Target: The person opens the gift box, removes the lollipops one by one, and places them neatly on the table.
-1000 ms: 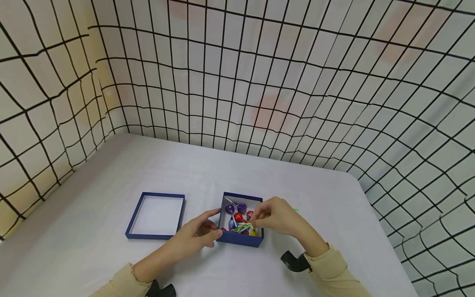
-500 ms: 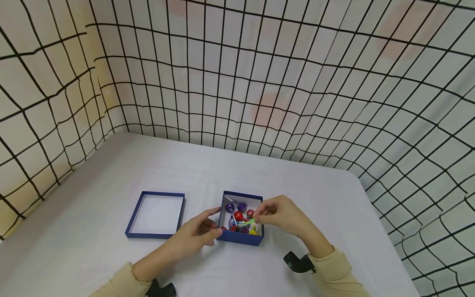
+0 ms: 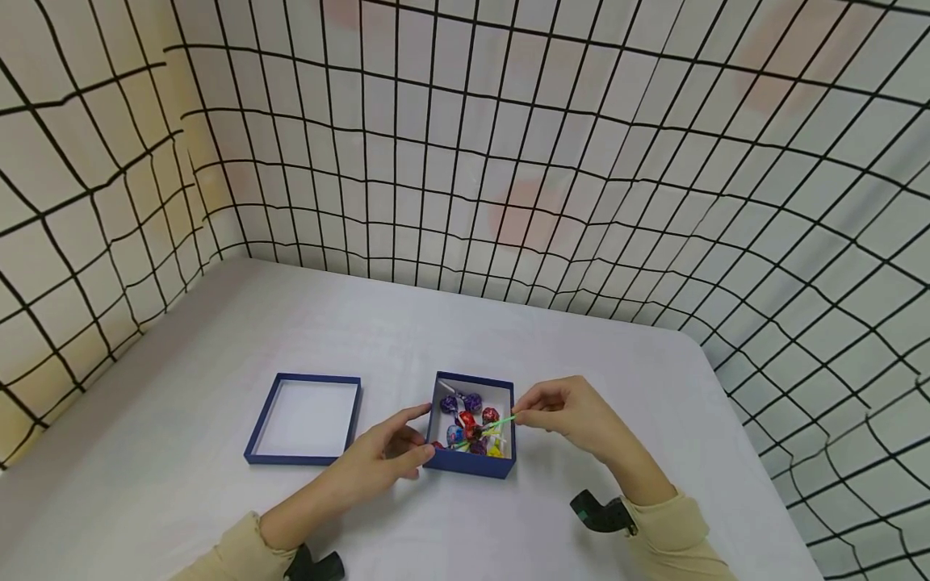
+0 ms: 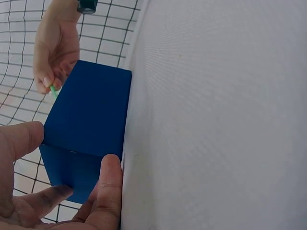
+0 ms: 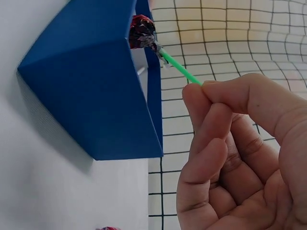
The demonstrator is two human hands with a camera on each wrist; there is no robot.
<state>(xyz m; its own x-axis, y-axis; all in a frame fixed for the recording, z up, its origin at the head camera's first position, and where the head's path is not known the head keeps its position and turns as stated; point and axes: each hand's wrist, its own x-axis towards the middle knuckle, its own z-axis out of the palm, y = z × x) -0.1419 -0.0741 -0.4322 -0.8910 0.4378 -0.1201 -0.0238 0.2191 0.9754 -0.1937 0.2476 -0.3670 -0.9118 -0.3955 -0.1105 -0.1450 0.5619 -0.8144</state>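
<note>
A blue box without its cover holds several wrapped lollipops in purple, red, blue and yellow. My right hand pinches the green stick of a lollipop between thumb and index finger, just past the box's right rim. That lollipop's dark red wrapped head is at the box opening in the right wrist view. My left hand rests its fingertips against the box's left end. In the left wrist view, its fingers touch the blue walls around the near corner.
A blue-edged lid lies with its white inside up, left of the box. Another red wrapped sweet peeks in at the lower edge of the right wrist view. Black netting over white cloth surrounds the white table.
My right hand has drawn back to the right, pulling the green-stick lollipop partly up from the others. The left hand and the box have stayed about where they were.
</note>
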